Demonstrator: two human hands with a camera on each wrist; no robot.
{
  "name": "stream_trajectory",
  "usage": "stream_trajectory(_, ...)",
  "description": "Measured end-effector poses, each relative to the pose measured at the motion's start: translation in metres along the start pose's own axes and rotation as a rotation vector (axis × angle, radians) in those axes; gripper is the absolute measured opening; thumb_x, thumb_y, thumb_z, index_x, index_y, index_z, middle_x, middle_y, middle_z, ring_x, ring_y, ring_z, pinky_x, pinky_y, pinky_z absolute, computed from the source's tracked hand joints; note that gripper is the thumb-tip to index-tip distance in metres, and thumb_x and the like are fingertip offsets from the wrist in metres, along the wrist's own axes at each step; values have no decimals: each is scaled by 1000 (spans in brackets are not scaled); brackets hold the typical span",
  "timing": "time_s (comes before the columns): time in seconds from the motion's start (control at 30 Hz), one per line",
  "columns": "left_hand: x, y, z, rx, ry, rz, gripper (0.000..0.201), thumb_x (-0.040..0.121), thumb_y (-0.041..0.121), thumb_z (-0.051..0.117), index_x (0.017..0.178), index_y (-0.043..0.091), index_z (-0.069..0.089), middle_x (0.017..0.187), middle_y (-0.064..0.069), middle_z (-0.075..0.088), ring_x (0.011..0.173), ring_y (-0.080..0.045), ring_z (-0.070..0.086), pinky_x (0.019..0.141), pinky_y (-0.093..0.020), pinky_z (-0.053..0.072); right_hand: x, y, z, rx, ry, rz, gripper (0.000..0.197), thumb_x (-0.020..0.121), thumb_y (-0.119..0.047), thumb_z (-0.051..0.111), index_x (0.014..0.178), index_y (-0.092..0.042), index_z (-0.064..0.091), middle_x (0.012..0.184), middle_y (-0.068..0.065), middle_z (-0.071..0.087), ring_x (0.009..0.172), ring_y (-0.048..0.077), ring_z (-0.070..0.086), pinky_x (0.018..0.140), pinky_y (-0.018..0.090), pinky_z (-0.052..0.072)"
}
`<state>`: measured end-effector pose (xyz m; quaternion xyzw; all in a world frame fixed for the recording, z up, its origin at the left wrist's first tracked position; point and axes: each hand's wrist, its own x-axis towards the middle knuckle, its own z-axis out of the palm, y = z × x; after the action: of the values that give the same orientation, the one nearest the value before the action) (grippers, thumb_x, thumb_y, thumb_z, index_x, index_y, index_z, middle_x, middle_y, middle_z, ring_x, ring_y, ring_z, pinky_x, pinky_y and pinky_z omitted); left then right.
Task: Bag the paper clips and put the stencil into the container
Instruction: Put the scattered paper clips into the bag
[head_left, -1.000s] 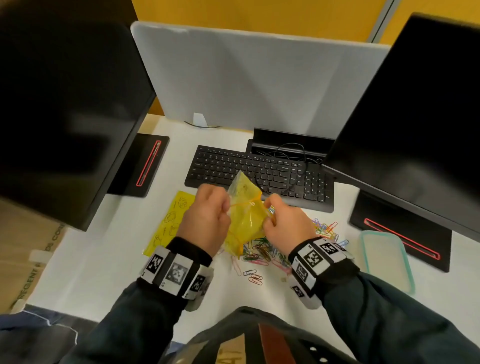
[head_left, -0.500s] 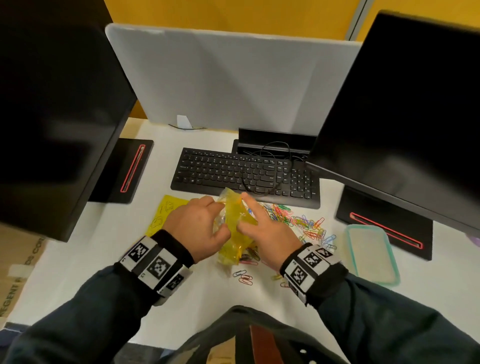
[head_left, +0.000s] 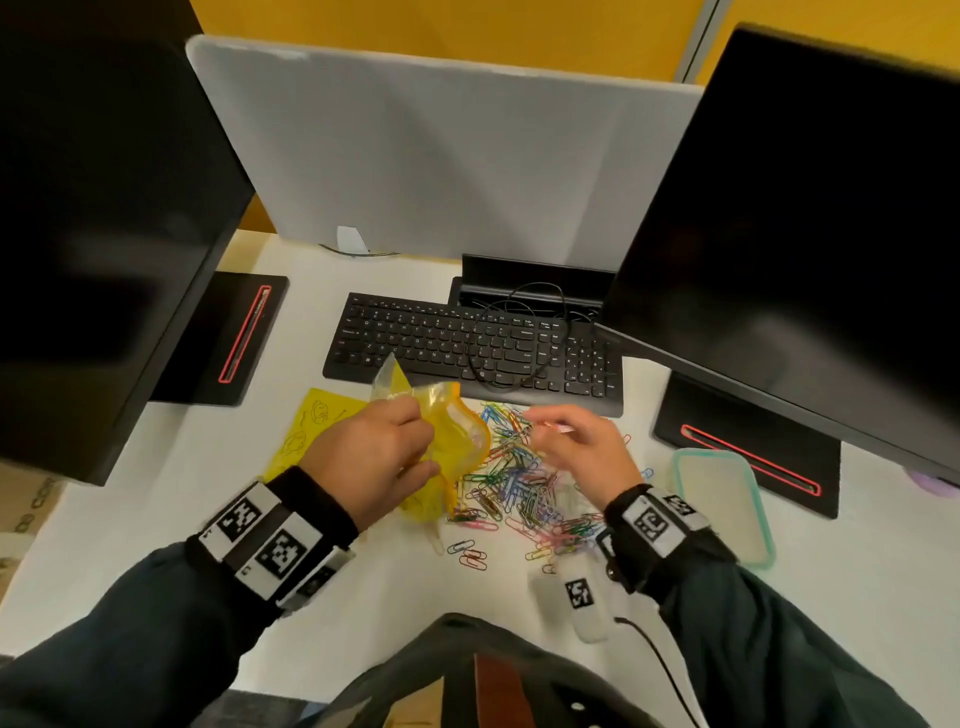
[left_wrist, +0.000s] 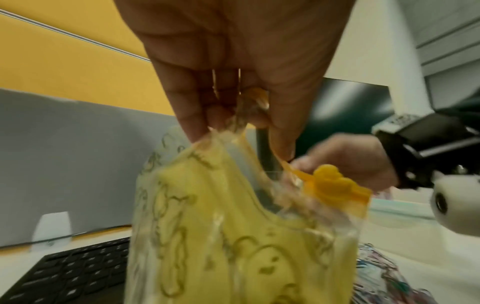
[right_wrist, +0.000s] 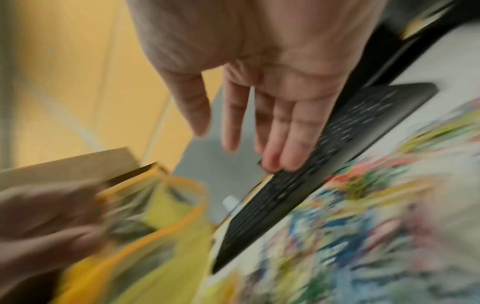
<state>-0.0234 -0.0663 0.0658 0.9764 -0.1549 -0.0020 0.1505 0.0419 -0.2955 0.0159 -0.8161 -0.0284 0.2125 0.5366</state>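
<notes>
Fingers and thumb of the left hand (head_left: 376, 457) pinch the rim of the yellow zip bag (head_left: 457, 441), which hangs with its mouth agape above the white tabletop (head_left: 156, 519). Beside it, the right hand (head_left: 582, 452) hovers palm-down over the heap of coloured paper clips (head_left: 519, 488), fingers loosely extended and holding nothing. Under the left wrist lies the yellow stencil (head_left: 311, 421), flat. Right of the clips sits the teal-rimmed container (head_left: 763, 519).

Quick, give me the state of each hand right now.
Left hand: pinches the rim of the yellow zip bag, holding it up.
Right hand: open, fingers straight, holding nothing, above the paper clips.
</notes>
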Motion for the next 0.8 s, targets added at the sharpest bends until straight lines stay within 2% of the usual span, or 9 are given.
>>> stream_trajectory(0.03,0,-2,1,-46,11,-32,29,72,33,67,61,16,47,73,-2,53,55,-19,50,44,-26,45,5,14,-12,-151,84,34,34,82,-13,65,109,-34,62,128,2,56,112,23,58,98,42,48)
stream_trajectory(0.1,-1,-4,6,-132,7,-96,29,69,29,74,63,13,49,78,-4,54,56,-17,45,51,-29,44,11,41,-32,-613,36,177,66,81,-4,63,137,-29,37,150,9,29,132,29,39,109,41,36)
stream_trajectory(0.17,-1,-4,13,-194,-26,-153,24,70,23,73,66,11,53,82,-5,54,59,-17,45,56,-29,43,11,60,-42,-884,-98,291,83,83,-11,63,146,-28,11,157,10,2,139,34,23,112,44,29)
stream_trajectory(0.23,-2,-2,22,-219,-70,-176,15,73,12,70,70,9,56,86,-6,54,62,-21,50,59,-31,43,10,71,-48,-980,-153,301,86,85,-25,62,147,-27,3,156,12,0,139,37,20,112,46,27)
stream_trajectory(0.33,-4,2,30,-232,-99,-185,11,74,4,66,72,10,57,93,-7,56,66,-23,55,60,-31,47,16,75,-53,-1052,-117,272,79,87,-22,60,146,-24,8,150,13,19,133,35,29,108,44,33)
stream_trajectory(0.47,-2,7,33,-250,-99,-222,7,75,6,65,73,10,60,124,-6,51,77,-27,62,70,-26,46,21,76,-56,-1012,-53,171,59,86,-7,56,140,-22,35,131,12,43,121,32,47,103,39,41)
stream_trajectory(0.57,1,9,33,-275,-96,-209,6,75,5,64,73,10,61,128,-5,54,96,-24,62,76,-22,41,18,78,-56,-976,-31,98,41,88,-4,52,126,-17,53,120,11,54,112,29,54,96,34,44)
stream_trajectory(0.7,2,14,34,-296,-58,-192,6,74,10,68,71,13,62,122,-1,60,102,-18,60,76,-20,39,12,79,-45,-1030,-43,67,24,89,-7,49,110,-10,59,111,14,59,100,32,59,84,33,47)
stream_trajectory(0.8,1,22,35,-297,-29,-217,9,74,18,71,72,12,64,126,-2,58,104,-21,60,80,-24,43,10,77,-38,-1032,-39,68,23,89,-10,51,111,-8,57,113,14,50,99,33,58,82,34,47)
